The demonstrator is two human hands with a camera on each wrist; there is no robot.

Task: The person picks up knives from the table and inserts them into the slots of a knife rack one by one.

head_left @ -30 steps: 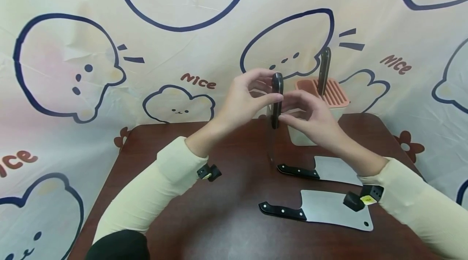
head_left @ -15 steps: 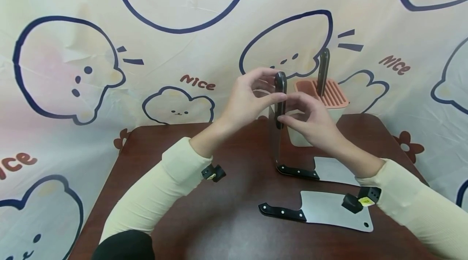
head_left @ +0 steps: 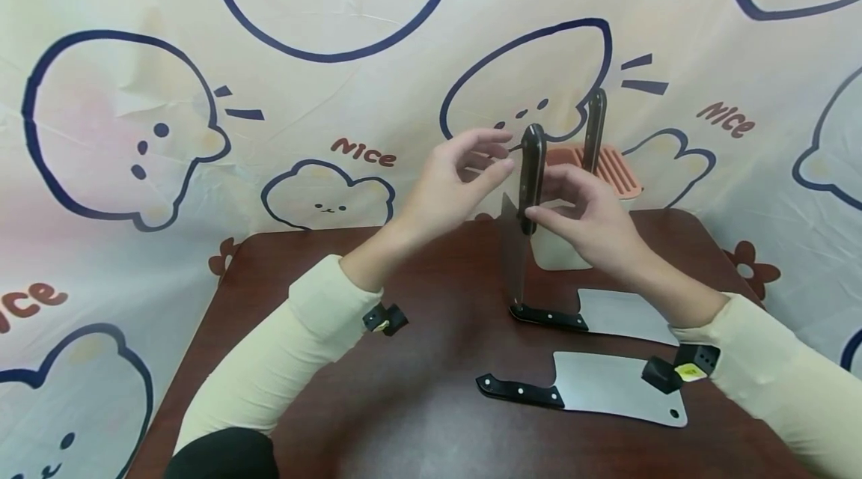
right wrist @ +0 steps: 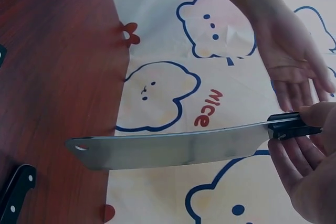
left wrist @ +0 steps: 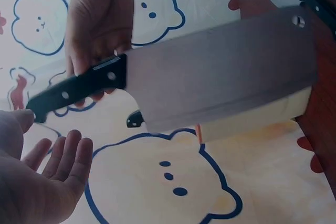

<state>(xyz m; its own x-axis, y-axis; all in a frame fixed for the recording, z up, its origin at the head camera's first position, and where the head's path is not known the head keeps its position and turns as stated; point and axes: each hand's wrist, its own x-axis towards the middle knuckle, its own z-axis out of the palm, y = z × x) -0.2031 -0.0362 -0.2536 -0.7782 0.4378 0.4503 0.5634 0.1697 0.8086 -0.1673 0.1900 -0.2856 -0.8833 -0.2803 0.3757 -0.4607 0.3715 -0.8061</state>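
Colours and patterns

Table (head_left: 377, 419): reddish-brown. Held cleaver (left wrist: 220, 72): silver-grey blade, black handle (left wrist: 79, 88), pale rivets. Holder (head_left: 559, 254): off-white, salmon-pink slotted top (head_left: 618, 174). Sleeves (head_left: 330, 307): cream. Backdrop (head_left: 296, 105): pale, navy-outlined cartoon faces; lettering (head_left: 364, 152) rust-red to my eye.

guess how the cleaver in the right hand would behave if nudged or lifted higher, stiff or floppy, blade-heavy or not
The cleaver will likely stay stiff: its metal-looking blade runs straight with no visible sag. It's probably blade-heavy: the broad blade far outsizes the dark handle. Nudged, it might swivel, as the right hand holds it only by the handle.
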